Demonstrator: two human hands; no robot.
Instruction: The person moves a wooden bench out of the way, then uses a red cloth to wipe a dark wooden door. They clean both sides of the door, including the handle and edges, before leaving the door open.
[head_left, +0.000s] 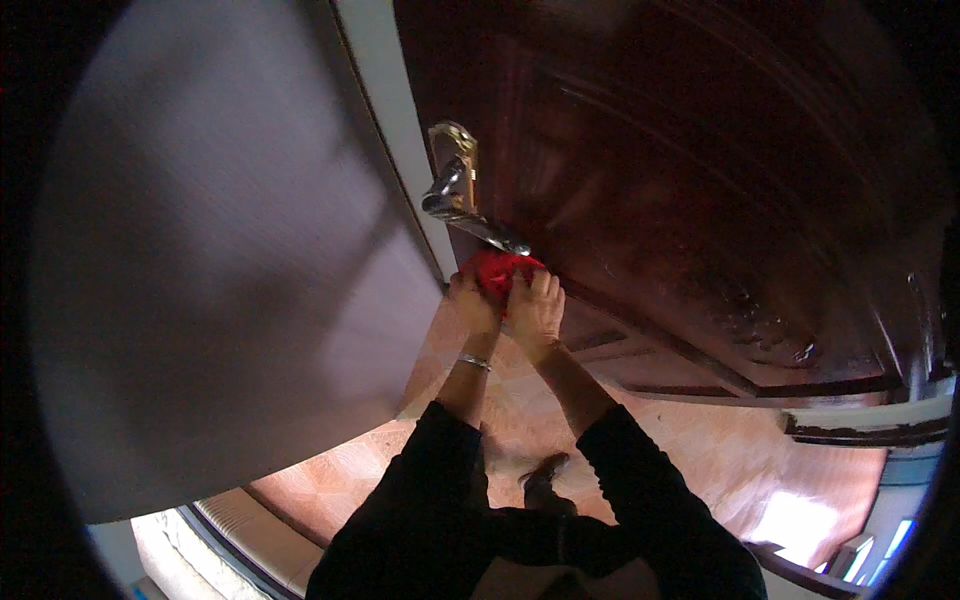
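Observation:
Both of my hands are together at a red cloth (498, 273), just below the lever handle (480, 225) of a dark brown panelled door (637, 187). My left hand (475, 304), with a silver band at its wrist, grips the cloth's left side. On the right side, my right hand (537, 304) has its fingers bent over the cloth. Above the lever a gold-coloured handle plate (469, 150) is fixed near the door's edge. The cloth partly hides my left fingertips, and whether it touches the lever's end I cannot tell.
A large smooth grey-brown panel (225, 262) stands close on the left, beside a pale vertical strip (390, 82). Below lies a tiled floor (667, 442), with a dark shoe (547, 472) on it. A beige padded piece of furniture (262, 536) is at the lower left.

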